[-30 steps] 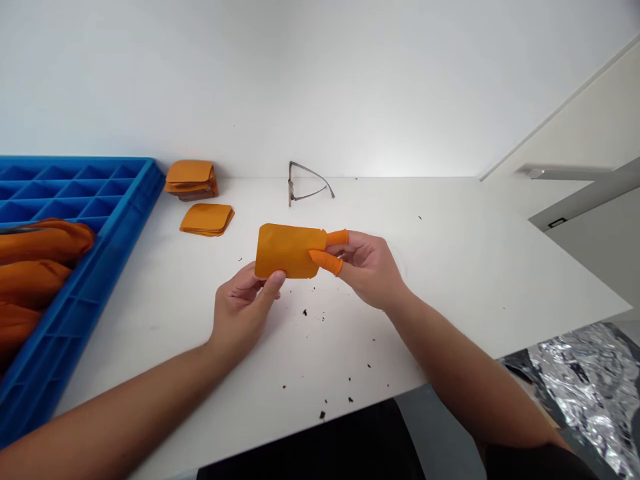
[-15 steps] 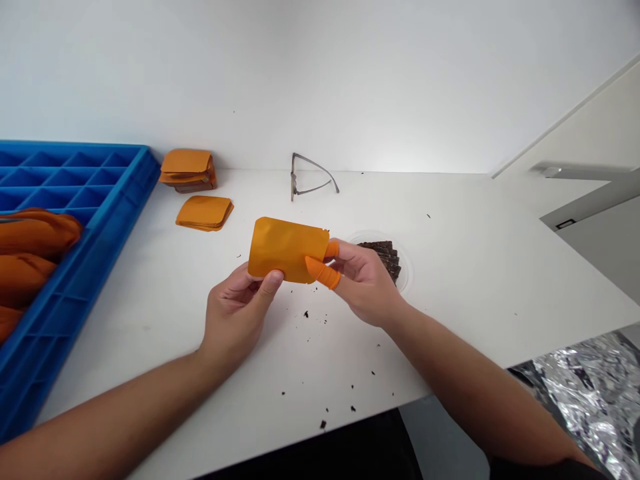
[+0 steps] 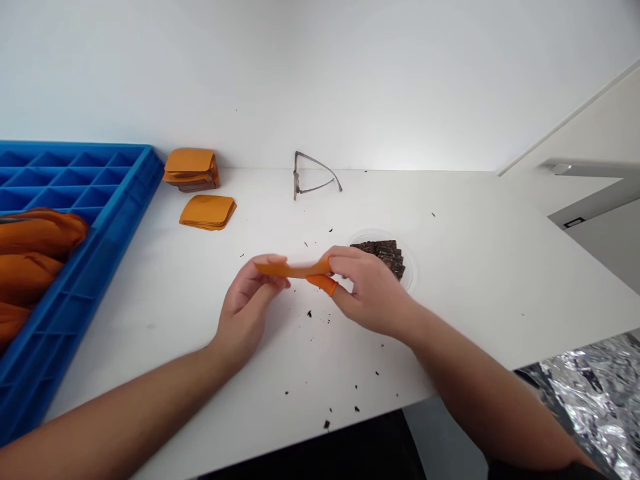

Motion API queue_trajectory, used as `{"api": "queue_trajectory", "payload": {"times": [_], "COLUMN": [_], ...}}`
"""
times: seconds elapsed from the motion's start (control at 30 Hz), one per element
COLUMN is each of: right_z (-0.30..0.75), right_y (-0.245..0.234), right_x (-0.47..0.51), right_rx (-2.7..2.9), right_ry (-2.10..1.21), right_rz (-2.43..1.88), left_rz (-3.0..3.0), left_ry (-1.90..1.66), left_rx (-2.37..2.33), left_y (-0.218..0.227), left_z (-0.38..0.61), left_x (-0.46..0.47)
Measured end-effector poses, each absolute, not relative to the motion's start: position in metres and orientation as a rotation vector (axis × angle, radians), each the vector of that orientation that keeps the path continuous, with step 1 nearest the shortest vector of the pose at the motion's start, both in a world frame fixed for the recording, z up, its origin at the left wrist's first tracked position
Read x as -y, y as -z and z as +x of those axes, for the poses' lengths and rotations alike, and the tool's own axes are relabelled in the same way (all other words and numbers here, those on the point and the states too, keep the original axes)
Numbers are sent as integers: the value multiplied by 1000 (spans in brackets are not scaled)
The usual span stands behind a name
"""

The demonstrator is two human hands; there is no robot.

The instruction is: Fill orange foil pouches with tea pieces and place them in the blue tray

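An orange foil pouch [image 3: 295, 269] is turned edge-on, so it looks like a thin strip, and it is pinched between both hands. My left hand [image 3: 245, 307] holds its left end. My right hand [image 3: 373, 293] holds its right end, with an orange finger cot [image 3: 323, 285] on one digit. Just behind my right hand, a stack of dark brown pieces [image 3: 383, 255] sits on a round clear dish [image 3: 411, 267], partly hidden by my knuckles.
Two stacks of orange pouches [image 3: 190, 169] [image 3: 207, 212] and a pair of glasses [image 3: 313, 175] lie at the back of the white table [image 3: 475, 280]. A blue compartment tray [image 3: 100, 160] holds orange bags [image 3: 35, 235] at left. Dark crumbs are scattered below my hands.
The pouch has rotated from showing its flat face to edge-on, and my fingers have shifted along it. My right hand now sits closer to the dish.
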State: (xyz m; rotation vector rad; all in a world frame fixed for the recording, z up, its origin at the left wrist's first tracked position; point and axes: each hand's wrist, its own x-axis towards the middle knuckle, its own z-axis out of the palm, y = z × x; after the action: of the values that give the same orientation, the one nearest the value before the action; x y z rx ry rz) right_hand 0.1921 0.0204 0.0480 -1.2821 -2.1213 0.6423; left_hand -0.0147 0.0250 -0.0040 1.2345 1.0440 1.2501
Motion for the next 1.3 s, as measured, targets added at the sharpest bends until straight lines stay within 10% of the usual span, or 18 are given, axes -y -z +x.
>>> {"api": "queue_trajectory", "payload": {"times": [0.37, 1.3], "right_z": [210, 195], "right_y": [-58, -42], "right_x": [-18, -18], "right_rx": [2256, 1922], "right_ry": [-218, -772], "right_rz": [-1120, -857], "left_rz": [1824, 1701], "left_ry": [-1294, -1429], "left_rx": [-1076, -986], "left_y": [-2, -4], "left_z": [-11, -16], "left_x": [-16, -19]}}
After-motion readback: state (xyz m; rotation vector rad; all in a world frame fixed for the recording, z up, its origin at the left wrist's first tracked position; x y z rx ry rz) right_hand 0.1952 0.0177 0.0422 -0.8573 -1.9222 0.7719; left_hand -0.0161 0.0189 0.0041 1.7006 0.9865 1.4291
